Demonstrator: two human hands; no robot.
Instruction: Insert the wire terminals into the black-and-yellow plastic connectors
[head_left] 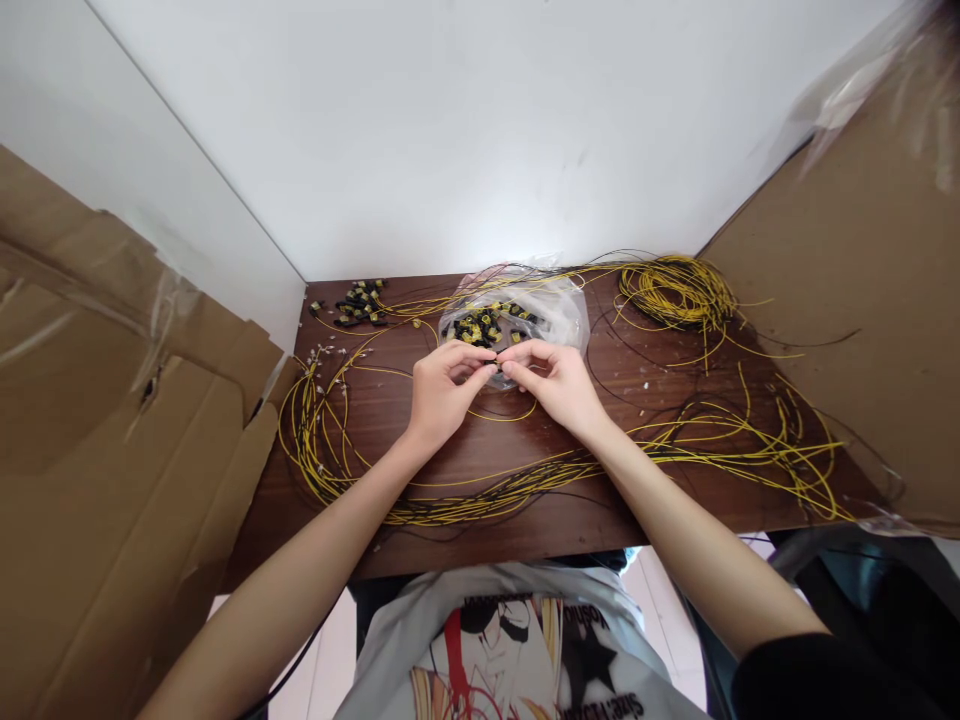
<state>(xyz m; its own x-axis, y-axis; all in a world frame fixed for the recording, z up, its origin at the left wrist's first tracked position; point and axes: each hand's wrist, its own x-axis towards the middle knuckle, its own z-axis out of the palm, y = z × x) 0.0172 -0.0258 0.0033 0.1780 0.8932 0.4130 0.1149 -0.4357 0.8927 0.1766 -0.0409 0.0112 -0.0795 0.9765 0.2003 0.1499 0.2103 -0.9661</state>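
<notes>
My left hand [442, 388] and right hand [559, 385] meet over the middle of the bench [487, 540], fingertips of both pinched shut on one small black connector [498, 368], just short of the clear bag of connectors [562, 315] at the far edge

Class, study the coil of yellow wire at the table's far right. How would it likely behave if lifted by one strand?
The coil of yellow wire would probably sag and unravel, since its thin loops lie loose and splayed. It looks light, being fine strands. Stray ends trail across the table, so it may snag neighbouring wires.
</notes>
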